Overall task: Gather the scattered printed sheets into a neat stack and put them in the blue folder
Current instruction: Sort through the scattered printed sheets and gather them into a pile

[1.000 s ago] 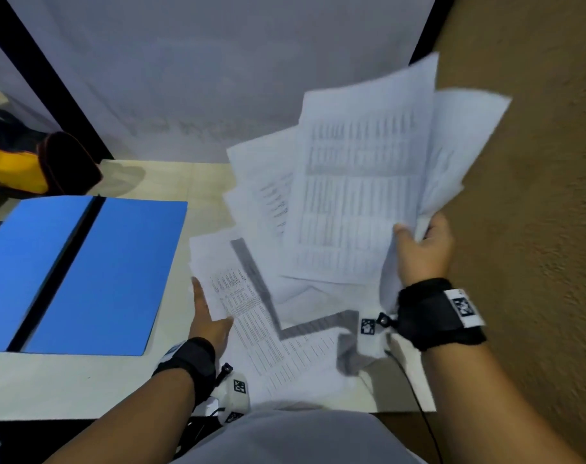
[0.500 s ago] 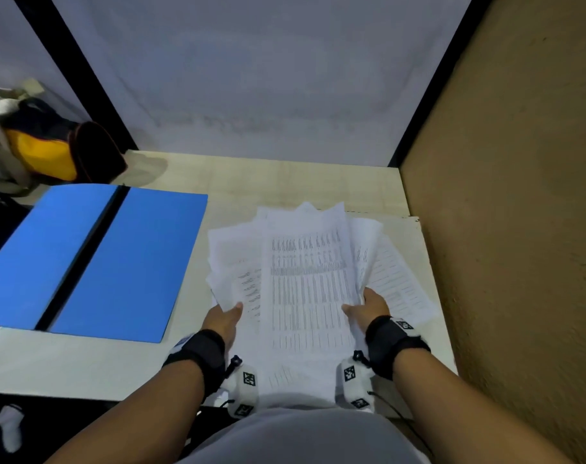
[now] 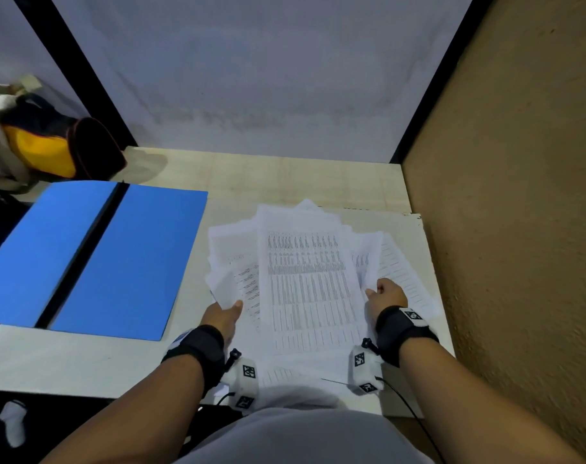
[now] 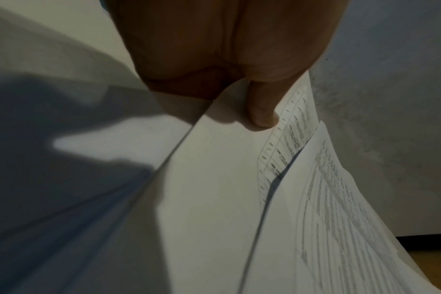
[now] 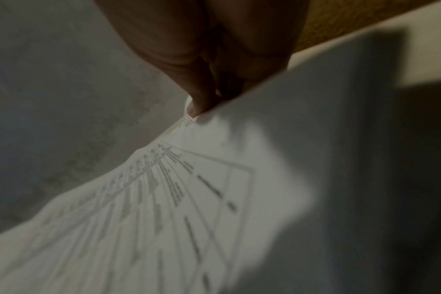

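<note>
A fanned, uneven bundle of white printed sheets (image 3: 306, 283) lies in front of me on the right half of the table, a page of tables on top. My left hand (image 3: 222, 314) grips its left edge, thumb on top (image 4: 262, 111) and fingers hidden beneath. My right hand (image 3: 383, 293) grips the right edge, thumb pressed on the paper (image 5: 202, 99). The sheets (image 4: 327, 199) (image 5: 164, 199) fill both wrist views. The open blue folder (image 3: 94, 259) lies flat on the table's left half, apart from the sheets.
A pale table (image 3: 285, 175) holds everything. A brown textured wall (image 3: 519, 195) stands close on the right, a grey panel (image 3: 251, 78) at the back. A yellow and dark bag (image 3: 47, 149) sits at the back left, just beyond the folder.
My right hand has brought its raised sheets down onto the others on the table. Both hands now hold the bundle by its sides. Between the last two frames little has moved.
</note>
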`<state>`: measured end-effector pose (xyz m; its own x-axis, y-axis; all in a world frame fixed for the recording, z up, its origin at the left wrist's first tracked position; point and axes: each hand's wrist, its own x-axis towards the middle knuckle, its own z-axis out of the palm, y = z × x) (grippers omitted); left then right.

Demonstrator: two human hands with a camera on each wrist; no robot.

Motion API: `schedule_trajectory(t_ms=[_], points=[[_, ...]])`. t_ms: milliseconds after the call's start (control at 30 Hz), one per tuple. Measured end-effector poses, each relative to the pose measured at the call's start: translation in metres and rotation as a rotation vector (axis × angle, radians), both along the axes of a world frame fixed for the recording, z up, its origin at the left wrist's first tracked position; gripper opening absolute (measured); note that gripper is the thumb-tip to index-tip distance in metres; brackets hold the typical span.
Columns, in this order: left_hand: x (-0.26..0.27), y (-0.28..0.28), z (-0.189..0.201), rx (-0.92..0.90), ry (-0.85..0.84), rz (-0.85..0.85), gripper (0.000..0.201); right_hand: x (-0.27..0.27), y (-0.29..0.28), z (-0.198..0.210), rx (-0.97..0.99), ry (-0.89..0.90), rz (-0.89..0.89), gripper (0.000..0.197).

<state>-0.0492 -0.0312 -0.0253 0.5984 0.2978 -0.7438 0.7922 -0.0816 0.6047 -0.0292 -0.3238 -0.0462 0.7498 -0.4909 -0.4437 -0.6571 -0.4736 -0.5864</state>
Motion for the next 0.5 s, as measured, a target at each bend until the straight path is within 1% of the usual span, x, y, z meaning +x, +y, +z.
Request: schedule_trajectory(t_ms=[33, 100, 167, 233, 267, 333, 367, 433, 467, 500], points=[[0.001, 0.0, 0.001, 0.0, -0.006, 0.002, 0.042, 0.002, -0.002, 0.003, -0.054, 0.02, 0.048, 0.03], [0.002, 0.0, 0.002, 0.012, -0.007, -0.005, 0.042, 0.006, -0.006, 0.008, -0.079, 0.077, 0.12, 0.007], [0.003, 0.0, 0.005, 0.025, 0.009, -0.017, 0.043, 0.01, -0.01, 0.008, -0.038, 0.124, 0.176, 0.018], [0.003, 0.0, 0.005, 0.028, 0.02, -0.024, 0.047, 0.011, -0.009, 0.008, 0.049, 0.124, 0.22, 0.009], [0.003, 0.0, 0.005, 0.028, 0.018, -0.028, 0.049, 0.011, -0.007, 0.008, 0.081, 0.114, 0.215, 0.009], [0.002, 0.001, 0.003, 0.019, 0.007, -0.025, 0.052, 0.011, -0.002, 0.008, 0.113, 0.069, 0.153, 0.007], [0.002, 0.002, 0.001, 0.019, 0.008, -0.026, 0.053, 0.01, 0.002, 0.01, 0.129, 0.041, 0.1, 0.011], [0.002, 0.002, 0.003, 0.016, 0.001, -0.034, 0.052, 0.005, 0.01, 0.01, 0.141, 0.014, -0.026, 0.035], [0.002, 0.0, 0.005, 0.01, -0.006, -0.035, 0.051, 0.002, 0.014, 0.012, 0.135, 0.002, -0.082, 0.037], [0.002, -0.001, 0.007, 0.015, -0.007, -0.041, 0.051, -0.001, 0.018, 0.01, 0.133, -0.03, -0.133, 0.031]])
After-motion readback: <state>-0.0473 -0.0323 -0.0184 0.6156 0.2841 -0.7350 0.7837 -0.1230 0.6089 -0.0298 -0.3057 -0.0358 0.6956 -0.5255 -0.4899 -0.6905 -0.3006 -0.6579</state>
